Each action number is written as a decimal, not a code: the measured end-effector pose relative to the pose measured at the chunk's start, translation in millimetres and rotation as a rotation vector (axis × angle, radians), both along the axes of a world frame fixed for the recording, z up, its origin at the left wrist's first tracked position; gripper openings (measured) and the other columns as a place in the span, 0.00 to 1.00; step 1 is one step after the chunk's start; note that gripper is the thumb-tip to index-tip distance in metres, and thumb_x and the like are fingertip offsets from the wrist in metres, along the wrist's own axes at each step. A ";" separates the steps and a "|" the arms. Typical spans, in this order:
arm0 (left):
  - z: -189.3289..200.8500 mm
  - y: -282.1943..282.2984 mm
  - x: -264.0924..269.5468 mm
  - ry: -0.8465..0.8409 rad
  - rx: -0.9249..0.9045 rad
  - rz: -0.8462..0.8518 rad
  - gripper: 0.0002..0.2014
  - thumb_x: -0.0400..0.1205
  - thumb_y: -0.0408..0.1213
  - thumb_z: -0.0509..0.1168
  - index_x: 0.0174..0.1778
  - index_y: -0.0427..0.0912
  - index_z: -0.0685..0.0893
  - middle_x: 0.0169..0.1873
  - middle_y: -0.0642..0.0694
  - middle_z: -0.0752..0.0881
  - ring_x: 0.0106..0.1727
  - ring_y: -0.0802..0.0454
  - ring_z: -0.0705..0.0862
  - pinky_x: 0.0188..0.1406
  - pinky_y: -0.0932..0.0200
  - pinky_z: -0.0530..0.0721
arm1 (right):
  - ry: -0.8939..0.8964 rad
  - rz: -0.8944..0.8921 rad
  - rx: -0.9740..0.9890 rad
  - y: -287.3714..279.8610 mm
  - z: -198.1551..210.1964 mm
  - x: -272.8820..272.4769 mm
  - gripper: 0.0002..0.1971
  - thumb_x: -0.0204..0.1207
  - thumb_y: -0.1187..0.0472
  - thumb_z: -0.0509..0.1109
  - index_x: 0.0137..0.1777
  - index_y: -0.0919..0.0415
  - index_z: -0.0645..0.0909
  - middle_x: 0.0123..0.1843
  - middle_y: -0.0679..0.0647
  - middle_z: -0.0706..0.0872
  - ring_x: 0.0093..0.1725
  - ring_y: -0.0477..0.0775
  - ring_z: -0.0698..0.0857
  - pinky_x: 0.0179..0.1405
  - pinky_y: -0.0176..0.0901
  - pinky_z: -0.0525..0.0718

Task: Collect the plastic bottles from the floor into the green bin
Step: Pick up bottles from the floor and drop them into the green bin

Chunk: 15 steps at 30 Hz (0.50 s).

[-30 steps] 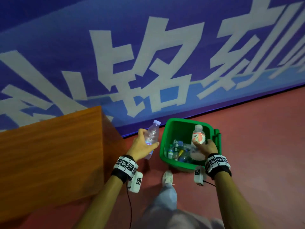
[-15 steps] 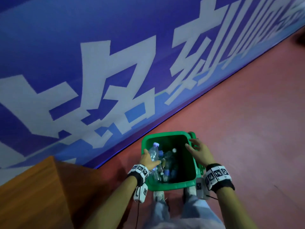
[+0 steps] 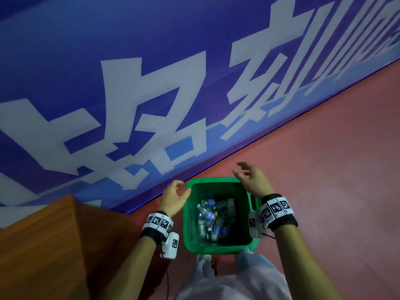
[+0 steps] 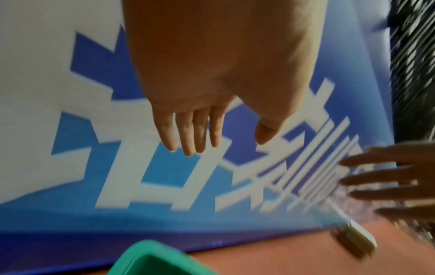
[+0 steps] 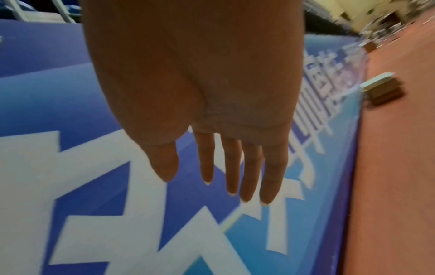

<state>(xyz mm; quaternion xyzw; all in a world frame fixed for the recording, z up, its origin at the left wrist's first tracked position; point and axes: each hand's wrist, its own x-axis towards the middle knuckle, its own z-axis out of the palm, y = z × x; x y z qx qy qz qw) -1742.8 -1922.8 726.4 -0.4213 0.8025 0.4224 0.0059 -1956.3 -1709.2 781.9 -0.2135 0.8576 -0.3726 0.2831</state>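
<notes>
Several plastic bottles (image 3: pixel 211 219) lie heaped inside the green bin (image 3: pixel 187 226), which stands on the red floor (image 3: pixel 324 169) at about 6 o'clock in the head view, just in front of the person's shoes. The bin's opening faces up toward the camera, and its long side runs from 6 toward 12 o'clock. The bottles are jumbled; most lie tilted with their long axes roughly along that same 6-to-12 line, blue caps pointing different ways, and single bottles are hard to tell apart in the dark interior.

The left hand (image 3: pixel 174 199) hovers at the bin's 9 o'clock rim, its grip wide and holding nothing, fingers loosely spread with the thumb just at the rim's upper left corner. In the left wrist view the fingers (image 4: pixel 188 134) hang straight and apart, with a corner of the bin below them at 6 o'clock. The right hand (image 3: pixel 252 180) is above the bin's 1 o'clock corner, grip likewise wide and holding nothing, fingers (image 5: pixel 233 167) straight and slightly fanned.

A blue banner (image 3: pixel 129 72) with large white characters runs along the floor's edge from 9 toward 2 o'clock. A brown wooden counter (image 3: pixel 43 245) stands at 8 o'clock. Both wrists carry marker-patterned bands.
</notes>
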 end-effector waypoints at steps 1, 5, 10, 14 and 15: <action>18.4 0.7 8.5 0.070 -0.032 0.051 0.17 0.81 0.50 0.74 0.64 0.50 0.83 0.62 0.49 0.87 0.67 0.51 0.84 0.70 0.49 0.82 | 0.019 0.073 -0.025 -10.8 8.0 -1.3 0.23 0.82 0.49 0.73 0.74 0.56 0.81 0.67 0.60 0.87 0.65 0.58 0.87 0.64 0.50 0.84; 92.1 23.6 53.8 0.297 -0.187 0.242 0.14 0.83 0.43 0.73 0.64 0.47 0.85 0.61 0.54 0.88 0.63 0.59 0.86 0.66 0.54 0.84 | 0.106 0.411 -0.131 -50.1 45.3 7.1 0.23 0.81 0.49 0.74 0.73 0.54 0.81 0.66 0.56 0.88 0.64 0.54 0.87 0.64 0.47 0.83; 153.4 96.8 128.8 0.420 -0.316 0.533 0.16 0.82 0.47 0.72 0.63 0.47 0.85 0.58 0.55 0.89 0.58 0.57 0.88 0.57 0.54 0.88 | 0.107 0.693 -0.331 -64.2 81.7 61.0 0.19 0.81 0.50 0.74 0.71 0.50 0.83 0.63 0.50 0.87 0.60 0.45 0.86 0.61 0.39 0.82; 179.1 186.3 193.4 0.396 -0.377 0.780 0.13 0.84 0.46 0.71 0.64 0.51 0.85 0.59 0.57 0.88 0.61 0.57 0.87 0.63 0.54 0.85 | 0.055 0.986 -0.435 -56.0 87.8 136.3 0.16 0.80 0.51 0.76 0.67 0.51 0.85 0.58 0.48 0.89 0.57 0.41 0.87 0.62 0.38 0.83; 183.1 211.9 210.7 0.387 -0.398 0.844 0.13 0.85 0.45 0.72 0.64 0.51 0.85 0.60 0.58 0.88 0.61 0.58 0.87 0.64 0.53 0.85 | 0.041 1.067 -0.448 -52.3 87.4 158.6 0.16 0.80 0.50 0.76 0.66 0.51 0.85 0.58 0.48 0.90 0.58 0.41 0.87 0.64 0.40 0.84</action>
